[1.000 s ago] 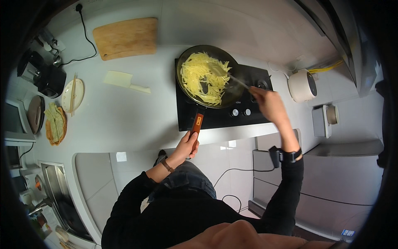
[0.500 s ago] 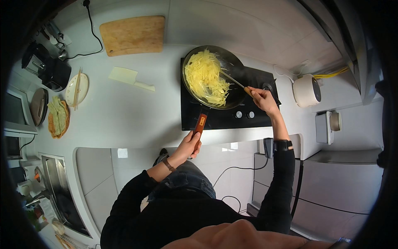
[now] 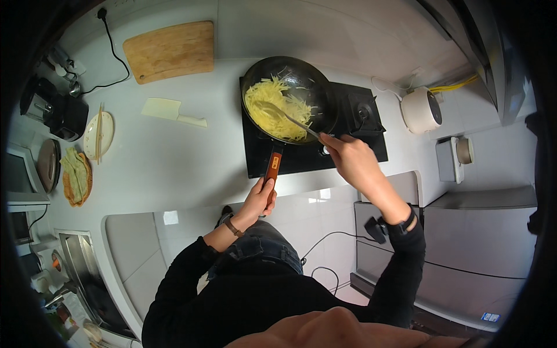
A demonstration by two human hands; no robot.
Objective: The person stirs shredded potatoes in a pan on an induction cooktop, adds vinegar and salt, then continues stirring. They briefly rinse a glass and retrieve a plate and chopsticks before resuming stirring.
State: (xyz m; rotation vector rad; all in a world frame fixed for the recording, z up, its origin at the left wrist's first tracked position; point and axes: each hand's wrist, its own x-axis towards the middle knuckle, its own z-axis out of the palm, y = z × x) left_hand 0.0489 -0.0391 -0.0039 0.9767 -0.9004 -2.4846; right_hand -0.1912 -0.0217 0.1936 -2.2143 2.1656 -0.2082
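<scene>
A dark round wok [image 3: 316, 95] sits on the left part of a black gas stove [image 3: 348, 156]. Pale yellow shreds [image 3: 275, 119], like cut potato, lie heaped in its near left half. My left hand [image 3: 257, 200] is wrapped round the wok's reddish-brown handle [image 3: 273, 165]. Over the stove's front, my right hand [image 3: 354, 162] grips a spatula [image 3: 301, 126], its grip hidden in my fingers. The spatula's head reaches into the shreds on the left side of the wok.
A cleaver [image 3: 162, 108] lies on the white counter [image 3: 191, 156], with a wooden cutting board [image 3: 171, 51] leaning behind. Leftward are a plate [image 3: 91, 139] with chopsticks, a basket [image 3: 86, 194] with a green cloth and a black appliance [image 3: 67, 119]. A white cooker [image 3: 419, 111] stands right.
My right hand has come nearer and turned, and the spatula head has moved left into the shreds. The shreds have shifted toward the wok's near side. My left hand keeps the handle.
</scene>
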